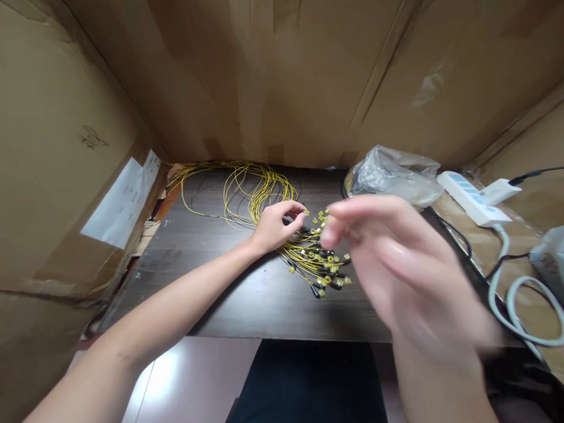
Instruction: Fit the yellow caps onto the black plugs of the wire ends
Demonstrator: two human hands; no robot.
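Over the bundle of thin yellow cables [258, 200], my left hand [277, 225] is closed, thumb and forefinger pinched together. A small yellowish bit shows at its fingertips, like a connector end, though too small to make out fully. Black cable connectors [317, 291] with yellow clips fan out below and to the right of that hand on the dark table. My right hand [401, 262] is raised close to the camera, right of the connectors, and smeared by motion. Its fingers are bent toward the left, and whether they hold anything cannot be seen.
Loose yellow clips [320, 217] lie between the hands. Behind my right hand is a clear plastic bag [392, 172]. A white power strip [472, 197] with a looped white cord [514, 288] sits at the right. Cardboard walls [267, 75] enclose the dark table [210, 289].
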